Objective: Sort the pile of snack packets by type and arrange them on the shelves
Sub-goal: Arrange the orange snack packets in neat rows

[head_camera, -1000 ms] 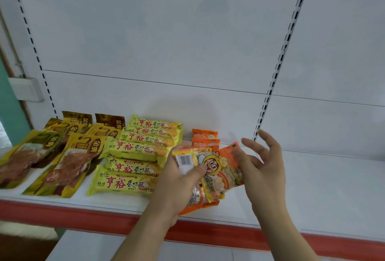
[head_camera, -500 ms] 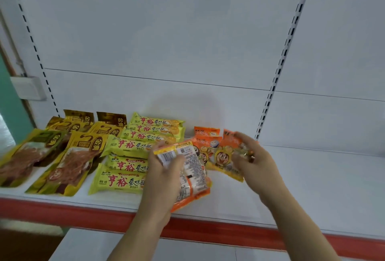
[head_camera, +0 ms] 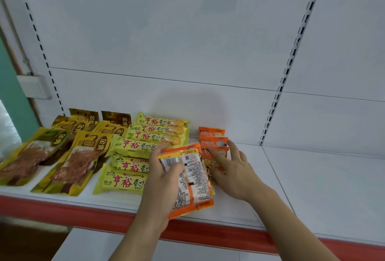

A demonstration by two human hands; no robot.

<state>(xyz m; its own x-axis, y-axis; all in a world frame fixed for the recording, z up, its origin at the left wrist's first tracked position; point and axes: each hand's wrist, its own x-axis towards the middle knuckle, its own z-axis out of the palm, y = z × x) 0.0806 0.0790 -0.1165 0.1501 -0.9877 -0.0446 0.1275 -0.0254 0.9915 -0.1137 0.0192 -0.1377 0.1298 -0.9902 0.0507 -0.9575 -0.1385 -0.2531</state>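
Orange packets [head_camera: 190, 179] stay gripped in the left hand [head_camera: 164, 181] as stock, while the flat-fingered right hand [head_camera: 231, 169] presses one into the orange row [head_camera: 212, 135] mid-shelf [head_camera: 312, 177], beside yellow bars [head_camera: 145, 146].

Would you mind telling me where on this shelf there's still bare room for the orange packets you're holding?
The shelf is bare from the orange row rightward, past the slotted upright. A narrow strip also runs along the red front edge. The left side is crowded: gold packets and yellow-green packets overlap there. The left hand holds the stack.
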